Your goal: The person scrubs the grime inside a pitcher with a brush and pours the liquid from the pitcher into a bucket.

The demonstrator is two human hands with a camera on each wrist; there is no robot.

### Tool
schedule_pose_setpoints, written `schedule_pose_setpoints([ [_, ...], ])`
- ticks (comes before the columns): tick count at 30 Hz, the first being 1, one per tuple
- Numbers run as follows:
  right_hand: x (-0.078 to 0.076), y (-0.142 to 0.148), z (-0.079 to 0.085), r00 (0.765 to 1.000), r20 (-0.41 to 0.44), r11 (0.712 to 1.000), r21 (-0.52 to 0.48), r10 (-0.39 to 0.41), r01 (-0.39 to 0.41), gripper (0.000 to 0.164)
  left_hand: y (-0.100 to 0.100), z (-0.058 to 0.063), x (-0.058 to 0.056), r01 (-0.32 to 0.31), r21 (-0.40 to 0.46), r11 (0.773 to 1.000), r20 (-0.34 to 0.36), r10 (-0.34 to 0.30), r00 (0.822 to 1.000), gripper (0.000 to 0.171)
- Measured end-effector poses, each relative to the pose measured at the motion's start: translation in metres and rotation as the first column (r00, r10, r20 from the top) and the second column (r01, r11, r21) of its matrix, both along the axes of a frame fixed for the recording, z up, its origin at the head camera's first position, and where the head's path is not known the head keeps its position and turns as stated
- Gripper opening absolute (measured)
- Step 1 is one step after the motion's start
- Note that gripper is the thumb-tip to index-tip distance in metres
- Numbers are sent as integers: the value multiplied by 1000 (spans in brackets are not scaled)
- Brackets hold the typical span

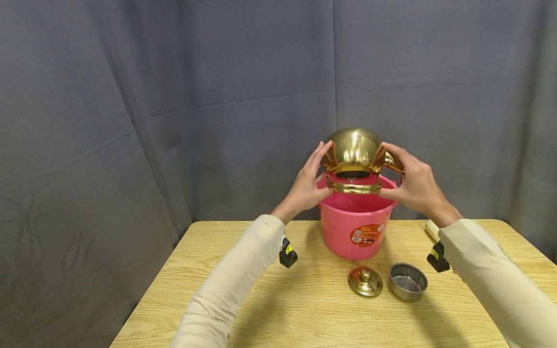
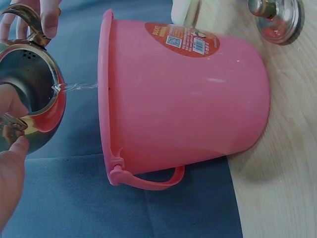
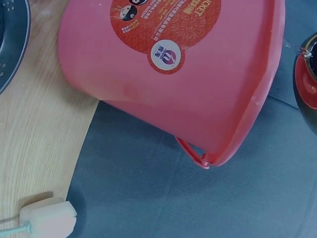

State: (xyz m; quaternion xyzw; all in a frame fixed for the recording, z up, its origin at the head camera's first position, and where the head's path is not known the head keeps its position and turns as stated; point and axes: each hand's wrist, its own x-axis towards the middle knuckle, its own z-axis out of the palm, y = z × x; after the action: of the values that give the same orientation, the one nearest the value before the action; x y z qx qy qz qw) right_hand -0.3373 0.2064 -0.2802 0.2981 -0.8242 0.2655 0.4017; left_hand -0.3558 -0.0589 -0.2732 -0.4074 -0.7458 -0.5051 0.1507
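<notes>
A shiny gold teapot (image 1: 354, 147), lidless, is tipped above a pink bucket (image 1: 334, 232) with its mouth facing down and toward me. My left hand (image 1: 306, 188) grips one side of it, thumb low near the rim and fingers up along the body. On the other side my right hand (image 1: 415, 183) holds it at the curved handle (image 2: 25, 15). In the left wrist view a thin stream of water (image 2: 79, 86) runs from the pot's rim toward the bucket's opening. The right wrist view shows only an edge of the teapot (image 3: 306, 89).
In front of the bucket lie a gold lid (image 1: 365, 281) with a knob and a round metal strainer basket (image 1: 407, 282) with holes. A whitish block (image 3: 49, 218) with cords rests near the table's far edge, partly behind my right wrist. A grey curtain (image 1: 261, 96) hangs behind the table.
</notes>
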Motion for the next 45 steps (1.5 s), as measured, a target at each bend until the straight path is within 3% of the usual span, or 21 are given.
schedule_pose_setpoints([
  [13, 1, -1, -3, 998, -63, 1000, 8, 3, -2, 104, -1, -5, -2, -25, -25, 999, -132, 21, 991, 93],
  [26, 2, -1, -4, 995, -105, 1000, 14, 2, -1, 106, -2, -6, -2, -11, -16, 1000, -188, 8, 982, 90],
  [33, 2, 0, -4, 988, -156, 1000, 20, 21, -18, 108, -2, -7, -4, -24, -26, 999, -256, 16, 966, 87],
  [38, 0, 0, -5, 977, -211, 999, 22, 43, -40, 93, -3, -8, -6, -24, -35, 999, -306, 13, 952, 85],
  [45, -3, 1, -6, 960, -275, 998, 25, 58, -53, 87, -3, -7, -5, -53, -42, 998, -366, 34, 930, 84],
])
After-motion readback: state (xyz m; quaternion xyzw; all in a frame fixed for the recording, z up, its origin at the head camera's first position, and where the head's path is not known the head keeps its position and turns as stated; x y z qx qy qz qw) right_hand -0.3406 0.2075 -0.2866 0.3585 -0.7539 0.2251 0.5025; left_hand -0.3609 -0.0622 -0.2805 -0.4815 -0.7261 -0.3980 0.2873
